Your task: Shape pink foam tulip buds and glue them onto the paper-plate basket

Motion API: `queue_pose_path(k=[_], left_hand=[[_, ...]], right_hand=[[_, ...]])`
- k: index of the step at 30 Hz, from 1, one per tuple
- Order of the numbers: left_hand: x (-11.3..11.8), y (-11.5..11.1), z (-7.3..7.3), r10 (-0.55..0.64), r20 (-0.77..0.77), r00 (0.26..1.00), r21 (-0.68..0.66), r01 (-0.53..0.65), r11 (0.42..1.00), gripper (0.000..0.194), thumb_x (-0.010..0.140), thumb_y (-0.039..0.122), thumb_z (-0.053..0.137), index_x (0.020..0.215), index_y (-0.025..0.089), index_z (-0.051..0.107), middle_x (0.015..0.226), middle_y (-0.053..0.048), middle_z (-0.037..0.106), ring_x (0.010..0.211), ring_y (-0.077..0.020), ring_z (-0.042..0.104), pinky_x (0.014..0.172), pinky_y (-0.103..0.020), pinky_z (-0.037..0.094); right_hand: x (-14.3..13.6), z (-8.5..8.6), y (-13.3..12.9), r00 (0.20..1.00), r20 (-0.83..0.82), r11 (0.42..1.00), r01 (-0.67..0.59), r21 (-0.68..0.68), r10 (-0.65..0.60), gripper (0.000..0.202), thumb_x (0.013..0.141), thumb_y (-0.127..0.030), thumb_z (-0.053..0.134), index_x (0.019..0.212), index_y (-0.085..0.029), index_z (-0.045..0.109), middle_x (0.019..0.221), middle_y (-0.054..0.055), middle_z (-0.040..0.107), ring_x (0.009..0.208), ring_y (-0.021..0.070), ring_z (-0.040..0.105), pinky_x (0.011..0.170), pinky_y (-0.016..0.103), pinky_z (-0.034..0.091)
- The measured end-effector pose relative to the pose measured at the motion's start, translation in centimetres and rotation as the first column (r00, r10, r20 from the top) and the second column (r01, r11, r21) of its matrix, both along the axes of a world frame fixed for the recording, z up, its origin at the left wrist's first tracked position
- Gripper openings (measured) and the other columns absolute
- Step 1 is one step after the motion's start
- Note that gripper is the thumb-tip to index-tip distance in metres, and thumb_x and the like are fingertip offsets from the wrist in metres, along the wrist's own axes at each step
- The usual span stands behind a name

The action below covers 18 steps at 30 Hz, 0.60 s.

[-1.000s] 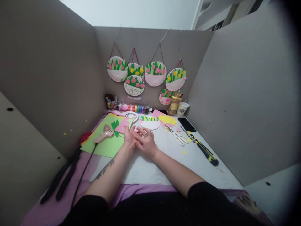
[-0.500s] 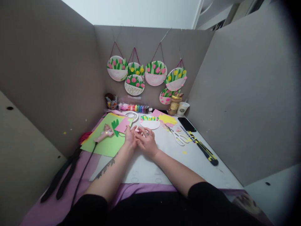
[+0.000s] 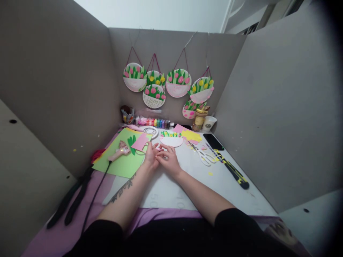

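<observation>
Both hands meet over the white sheet at the middle of the table. My left hand (image 3: 151,157) is turned palm up, with its fingers curled around a small pink piece (image 3: 158,149); its exact kind is too small to tell. Against it, my right hand (image 3: 169,161) has its thumb and fingertips pinched together at the left palm, where a tiny pale bit shows. Just beyond the hands lies a half paper plate (image 3: 171,141) with paper leaves and yellow tulips. Pink paper (image 3: 141,141) and green paper leaves (image 3: 131,144) lie left of my left hand.
A corded pink glue gun (image 3: 119,151) rests on green paper (image 3: 107,164). To the right are white scissors (image 3: 203,154), a yellow-black cutter (image 3: 235,175), a phone (image 3: 213,141) and yellow paper (image 3: 191,135). Decorated plates (image 3: 178,84) hang on the back panel; paint tubes (image 3: 158,123) stand below.
My right fingers have shifted slightly and pinched closer at the left palm. The left hand has opened out a little around the pink piece. The view has moved very slightly.
</observation>
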<state>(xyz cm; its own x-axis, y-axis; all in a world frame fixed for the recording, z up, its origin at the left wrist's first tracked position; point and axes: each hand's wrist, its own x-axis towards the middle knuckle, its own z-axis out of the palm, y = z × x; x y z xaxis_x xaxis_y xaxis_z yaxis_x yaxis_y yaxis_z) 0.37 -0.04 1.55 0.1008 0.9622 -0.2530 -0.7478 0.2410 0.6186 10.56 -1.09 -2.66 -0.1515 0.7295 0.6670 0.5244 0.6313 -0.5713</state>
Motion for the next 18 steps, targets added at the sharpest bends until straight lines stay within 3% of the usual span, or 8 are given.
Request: queue_pose_path(k=[4, 7, 10, 13, 16, 18], left_hand=[[0.3, 0.0, 0.0, -0.004, -0.078, 0.997, 0.019, 0.006, 1.0, 0.047, 0.095, 0.058, 0.017, 0.096, 0.019, 0.043, 0.075, -0.004, 0.055, 0.056, -0.0164, 0.057, 0.058, -0.031, 0.048], [-0.1, 0.5, -0.3, 0.05, -0.234, 0.971, 0.054, -0.038, 0.998, 0.05, 0.094, 0.06, 0.015, 0.097, 0.019, 0.044, 0.075, -0.002, 0.053, 0.056, -0.0141, 0.055, 0.059, -0.029, 0.048], [-1.3, 1.5, -0.9, 0.126, -0.457, 0.881, 0.115, -0.082, 0.99, 0.043, 0.095, 0.054, 0.024, 0.098, 0.019, 0.048, 0.07, 0.002, 0.048, 0.055, -0.0102, 0.05, 0.059, -0.023, 0.043], [-2.6, 2.3, -1.5, 0.163, -0.681, 0.714, 0.181, -0.052, 0.982, 0.023, 0.088, 0.039, 0.047, 0.094, 0.02, 0.057, 0.07, 0.002, 0.05, 0.057, -0.01, 0.048, 0.06, -0.023, 0.041], [-3.0, 2.4, -2.1, 0.18, -0.858, 0.482, 0.264, 0.112, 0.958, 0.01, 0.075, 0.022, 0.061, 0.081, 0.019, 0.068, 0.074, 0.0, 0.058, 0.072, -0.0138, 0.055, 0.076, -0.027, 0.044], [-2.7, 2.2, -2.5, 0.206, -0.928, 0.31, 0.282, 0.226, 0.932, 0.012, 0.07, 0.015, 0.064, 0.076, 0.019, 0.073, 0.078, -0.003, 0.061, 0.084, -0.0181, 0.057, 0.088, -0.03, 0.042]], right_hand=[[0.1, 0.5, 0.0, 0.999, -0.032, 0.999, -0.013, -0.038, 0.012, 0.007, 0.077, -0.02, 0.07, 0.077, -0.026, 0.074, 0.122, 0.004, 0.065, 0.118, 0.0246, 0.05, 0.103, 0.044, 0.038], [1.6, 1.2, 0.8, 0.996, -0.092, 0.999, 0.011, -0.042, -0.015, 0.006, 0.079, -0.025, 0.069, 0.081, -0.026, 0.074, 0.123, 0.005, 0.064, 0.119, 0.0244, 0.05, 0.105, 0.044, 0.035], [4.1, 1.1, 2.2, 0.983, -0.09, 0.985, 0.156, -0.075, -0.162, 0.008, 0.08, -0.028, 0.067, 0.083, -0.024, 0.073, 0.123, 0.007, 0.063, 0.119, 0.0248, 0.05, 0.106, 0.044, 0.032], [6.0, -0.1, 3.5, 0.978, 0.026, 0.968, 0.208, -0.139, -0.207, 0.007, 0.078, -0.026, 0.065, 0.078, -0.023, 0.072, 0.114, 0.007, 0.065, 0.114, 0.0264, 0.051, 0.103, 0.046, 0.034], [6.3, -1.8, 4.1, 0.978, 0.139, 0.965, 0.18, -0.191, -0.155, 0.007, 0.074, -0.019, 0.067, 0.073, -0.023, 0.072, 0.097, 0.006, 0.068, 0.101, 0.0246, 0.055, 0.096, 0.041, 0.04], [6.0, -2.5, 4.1, 0.972, 0.206, 0.965, 0.158, -0.208, -0.115, 0.009, 0.073, -0.017, 0.067, 0.074, -0.023, 0.073, 0.093, 0.005, 0.068, 0.097, 0.0233, 0.054, 0.093, 0.038, 0.041]])
